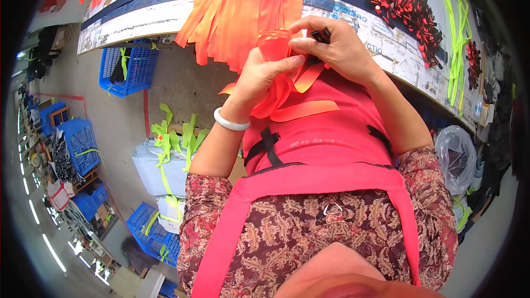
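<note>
She stands at the long worktable (386, 49), whose pale top curves across the upper part of the view, and a thick sheaf of orange straps (243, 11) hangs over its near edge right in front of her. At her left the floor carries blue crates (130, 69) and stacked pale bundles tied with yellow-green straps (176, 140); a clear plastic bag (458, 157) sits at her right, and a heap of small black and red clips (408, 8) lies on the table beyond her hands, with more yellow-green webbing (455, 38) trailing past it. The work looks to be at the fitting step: one orange strap end (274, 44) is gathered just above her pink apron (326, 132), the left hand (259, 74) closed round the bunched webbing with the thumb pressed along it, loose tails drooping below. The right hand (337, 47) has its fingers curled, pinching a small black clip (321, 35) against the top of the strap. I'd judge the next move needs the webbing kept flat and lined up with the clip's slot; the hanging sheaf crowds close behind and could snag.
</note>
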`<state>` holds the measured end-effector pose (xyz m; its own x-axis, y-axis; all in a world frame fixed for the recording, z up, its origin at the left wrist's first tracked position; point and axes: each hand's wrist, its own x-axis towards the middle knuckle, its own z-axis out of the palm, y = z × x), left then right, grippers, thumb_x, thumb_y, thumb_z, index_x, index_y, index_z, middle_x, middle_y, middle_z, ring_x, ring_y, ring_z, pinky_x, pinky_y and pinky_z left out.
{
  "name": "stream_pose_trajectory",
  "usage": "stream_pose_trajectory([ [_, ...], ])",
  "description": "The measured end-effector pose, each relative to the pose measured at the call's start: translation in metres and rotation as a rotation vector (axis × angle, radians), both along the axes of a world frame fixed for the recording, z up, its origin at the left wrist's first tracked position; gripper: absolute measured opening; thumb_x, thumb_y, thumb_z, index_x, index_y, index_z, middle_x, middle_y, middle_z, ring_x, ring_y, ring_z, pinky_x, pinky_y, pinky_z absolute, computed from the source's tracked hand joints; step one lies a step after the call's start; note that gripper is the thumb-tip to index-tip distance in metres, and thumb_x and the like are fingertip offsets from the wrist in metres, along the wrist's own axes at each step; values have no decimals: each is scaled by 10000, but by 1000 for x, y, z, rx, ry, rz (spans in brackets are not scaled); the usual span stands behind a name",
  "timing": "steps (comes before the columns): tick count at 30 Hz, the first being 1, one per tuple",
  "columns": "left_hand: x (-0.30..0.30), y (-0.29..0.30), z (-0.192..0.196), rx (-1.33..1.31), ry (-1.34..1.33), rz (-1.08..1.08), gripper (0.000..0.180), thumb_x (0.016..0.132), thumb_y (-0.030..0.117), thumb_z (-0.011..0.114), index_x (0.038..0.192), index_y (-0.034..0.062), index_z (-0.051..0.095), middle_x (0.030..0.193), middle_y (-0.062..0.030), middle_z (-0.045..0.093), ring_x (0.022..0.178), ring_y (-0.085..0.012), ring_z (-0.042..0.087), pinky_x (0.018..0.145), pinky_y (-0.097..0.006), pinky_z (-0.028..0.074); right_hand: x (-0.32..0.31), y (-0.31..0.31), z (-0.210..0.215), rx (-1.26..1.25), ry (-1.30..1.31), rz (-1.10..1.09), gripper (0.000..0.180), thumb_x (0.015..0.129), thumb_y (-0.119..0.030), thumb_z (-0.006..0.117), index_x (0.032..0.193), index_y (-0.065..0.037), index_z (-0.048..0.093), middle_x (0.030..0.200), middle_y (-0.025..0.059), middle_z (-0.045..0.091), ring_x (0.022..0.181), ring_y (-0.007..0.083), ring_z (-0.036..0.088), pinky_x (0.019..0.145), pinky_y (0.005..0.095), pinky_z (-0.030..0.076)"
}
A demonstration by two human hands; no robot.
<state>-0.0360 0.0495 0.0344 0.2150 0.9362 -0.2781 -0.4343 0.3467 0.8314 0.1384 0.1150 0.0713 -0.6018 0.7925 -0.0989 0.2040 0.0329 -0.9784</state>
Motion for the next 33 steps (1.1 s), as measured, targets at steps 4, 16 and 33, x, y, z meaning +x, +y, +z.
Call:
stream_pose_trajectory([
  [4,6,2,-1,-10,-125,-81,148,875,71,671,989,-16,633,811,-58,636,680,-130,596,614,-262,488,6,3,-22,-257,180,-23,218,940,-206,626,1006,1,639,745,8,606,685,68,575,628,221,474],
  [16,11,6,-4,-45,111,350,182,959,145,590,995,-14,670,927,-42,676,810,-103,631,734,-254,508,24,-7,-27,-161,139,-108,188,946,-189,615,921,-10,665,760,-30,576,684,37,540,627,205,498],
  [33,13,-1,2,-40,-19,-35,123,844,75,716,954,39,672,712,35,597,569,-27,463,489,-187,321,28,-27,8,-68,238,-145,143,947,-113,599,1036,-12,647,748,-20,597,695,33,563,626,194,476],
])
